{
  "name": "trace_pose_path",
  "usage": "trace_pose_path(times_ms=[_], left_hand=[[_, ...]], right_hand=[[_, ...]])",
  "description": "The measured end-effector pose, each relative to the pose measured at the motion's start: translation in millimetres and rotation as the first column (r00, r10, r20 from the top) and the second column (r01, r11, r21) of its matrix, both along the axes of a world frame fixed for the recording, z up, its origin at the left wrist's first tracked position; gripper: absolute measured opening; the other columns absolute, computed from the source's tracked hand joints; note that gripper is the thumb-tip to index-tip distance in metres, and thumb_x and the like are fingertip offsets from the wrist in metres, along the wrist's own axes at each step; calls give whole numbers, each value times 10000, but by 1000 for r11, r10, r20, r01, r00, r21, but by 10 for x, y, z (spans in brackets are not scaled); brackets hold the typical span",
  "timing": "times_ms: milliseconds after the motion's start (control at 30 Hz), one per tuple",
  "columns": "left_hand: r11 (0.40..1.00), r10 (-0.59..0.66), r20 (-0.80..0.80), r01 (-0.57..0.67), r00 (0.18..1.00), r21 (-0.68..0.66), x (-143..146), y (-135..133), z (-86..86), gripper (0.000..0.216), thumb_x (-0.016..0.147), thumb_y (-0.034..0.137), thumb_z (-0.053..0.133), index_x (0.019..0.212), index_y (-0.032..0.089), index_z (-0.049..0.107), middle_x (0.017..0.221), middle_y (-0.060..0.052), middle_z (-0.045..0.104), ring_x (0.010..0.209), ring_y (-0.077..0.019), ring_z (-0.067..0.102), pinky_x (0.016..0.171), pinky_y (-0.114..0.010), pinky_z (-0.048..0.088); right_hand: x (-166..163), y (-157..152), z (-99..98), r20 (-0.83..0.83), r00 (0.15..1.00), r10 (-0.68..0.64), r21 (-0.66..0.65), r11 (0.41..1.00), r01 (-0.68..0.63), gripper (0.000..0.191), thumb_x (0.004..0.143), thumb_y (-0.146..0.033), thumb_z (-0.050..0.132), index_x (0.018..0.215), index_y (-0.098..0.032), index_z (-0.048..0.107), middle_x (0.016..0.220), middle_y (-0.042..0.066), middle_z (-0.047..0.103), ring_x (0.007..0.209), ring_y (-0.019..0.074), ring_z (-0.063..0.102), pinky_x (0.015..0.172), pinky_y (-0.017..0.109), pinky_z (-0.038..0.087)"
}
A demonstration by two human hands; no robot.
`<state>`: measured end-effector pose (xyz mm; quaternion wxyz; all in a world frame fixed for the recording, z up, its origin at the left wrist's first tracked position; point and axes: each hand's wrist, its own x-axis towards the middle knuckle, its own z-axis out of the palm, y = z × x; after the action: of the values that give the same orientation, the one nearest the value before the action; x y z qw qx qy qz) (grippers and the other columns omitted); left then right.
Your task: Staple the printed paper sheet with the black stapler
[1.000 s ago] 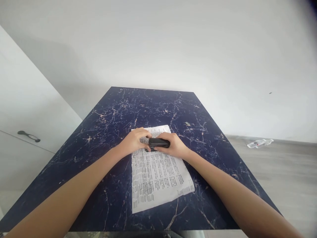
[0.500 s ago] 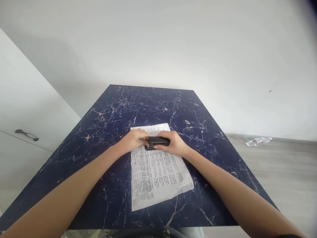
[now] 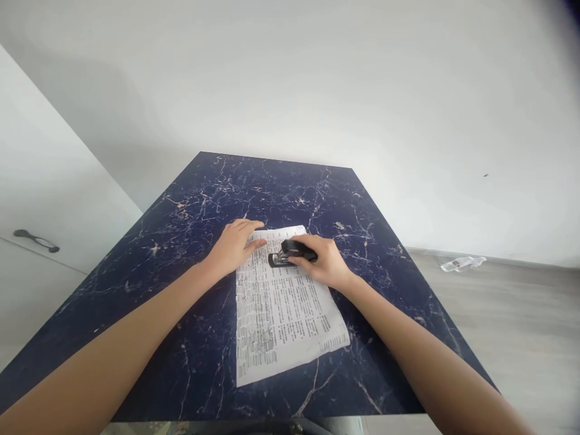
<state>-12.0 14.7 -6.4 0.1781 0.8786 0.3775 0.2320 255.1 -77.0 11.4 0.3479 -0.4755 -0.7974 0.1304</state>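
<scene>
A black stapler is gripped from the right by my right hand, which wraps round its rear part. Its front end points left, with the upper arm raised off the base. Beneath it lies a printed sheet of paper, slightly curled at its lower right corner. My left hand rests at the paper's upper left edge, fingers stretched out and thumb apart, holding nothing. Whether more sheets lie under the top one I cannot tell.
The paper lies on a dark blue marble-patterned table, its far edge near a white wall. At the left stands a white cabinet with a dark handle. A clear plastic wrapper lies on the floor at the right.
My left hand has let go of the stapler's front and moved left, its fingers opening. The stapler's upper arm has lifted from its base, and my right hand has shifted slightly right.
</scene>
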Motion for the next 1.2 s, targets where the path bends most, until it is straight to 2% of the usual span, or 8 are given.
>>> trace_pose_path(times_ms=[100,200,300,433,700,933,1067,1200], left_hand=[[998,62,-127,-60,990,22,19,41,-68,475,1007,455,572,1382,164,570,1530,-183,520,1451,-386,412,1195,-609,273],[1000,29,-139,-27,990,13,-17,79,-76,289,996,352,555,1203,157,608,1413,-171,592,1337,-365,517,1133,-570,360],[999,21,-95,-25,995,-39,-113,94,3,192,997,335,529,1108,189,587,1201,-135,680,1113,-320,638,937,-478,490],[986,24,-31,-29,999,-164,-202,94,108,222,1019,394,504,1106,209,589,1026,-97,725,804,-239,694,700,-351,507],[988,71,-12,-72,997,-134,-265,196,-27,512,944,409,629,1434,265,594,1412,-137,640,1265,-371,619,1033,-516,503],[997,11,-77,-17,997,-74,-215,196,-55,535,984,415,580,1490,242,554,1408,-137,632,1328,-388,524,1107,-612,401],[997,18,-63,-23,998,-71,-191,181,-71,568,986,436,581,1521,253,520,1439,-135,615,1365,-389,495,1144,-617,355],[994,26,-113,-38,993,-104,-199,163,-49,597,994,463,548,1555,270,481,1542,-126,544,1459,-407,414,1178,-637,311]], right_hand=[[265,47,69,-14,989,-150,-16,989,150,293,904,-304,735,1189,-243,700,1107,72,768,968,267,725,851,419,566],[542,103,104,50,976,-211,-38,976,213,280,877,-253,739,1156,-240,717,1095,81,772,987,286,725,884,456,564],[686,130,113,118,978,-169,-100,978,181,240,879,-227,719,1119,-236,720,1038,71,773,926,270,724,845,449,567],[663,121,120,118,991,-65,-135,987,81,250,881,-232,722,1131,-228,719,1072,72,767,949,264,718,874,444,565],[621,105,121,95,995,-35,-169,984,51,309,872,-257,731,1179,-223,724,1128,88,762,1025,286,719,939,486,568],[578,74,201,86,991,105,-220,972,-84,280,892,-280,720,1169,-237,723,1126,60,755,1002,252,714,898,425,563],[469,24,296,67,970,232,-244,947,-209,305,937,-427,698,1196,-266,721,1168,49,748,1024,250,711,896,412,563],[245,-54,362,-60,994,-87,41,995,90,452,1110,-444,305,1272,-252,680,1317,74,696,1277,278,615,1101,510,464]])
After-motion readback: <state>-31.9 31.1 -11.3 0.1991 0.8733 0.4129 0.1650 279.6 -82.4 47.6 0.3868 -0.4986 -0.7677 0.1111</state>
